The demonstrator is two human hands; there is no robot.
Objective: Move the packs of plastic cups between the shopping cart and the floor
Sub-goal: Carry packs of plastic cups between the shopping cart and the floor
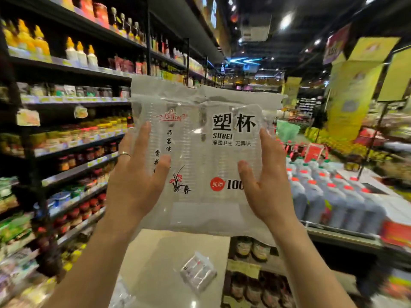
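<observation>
The left hand (135, 181) and right hand (266, 181) clamp one pack of plastic cups (204, 152) between flat palms, held at chest height. A second pack (198, 271) lies on the floor (155, 263), directly below the held pack. The shopping cart is not in view. Judgement: transfer is partway, with at least one pack in transit.

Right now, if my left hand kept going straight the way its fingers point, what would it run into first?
Nothing new: the left hand already lies against the pack of plastic cups, fingers pointing up along its left side. Sliding on, it would probably follow the pack up to its sealed top edge. Beyond that only distant shelves show; depth is unclear.
</observation>
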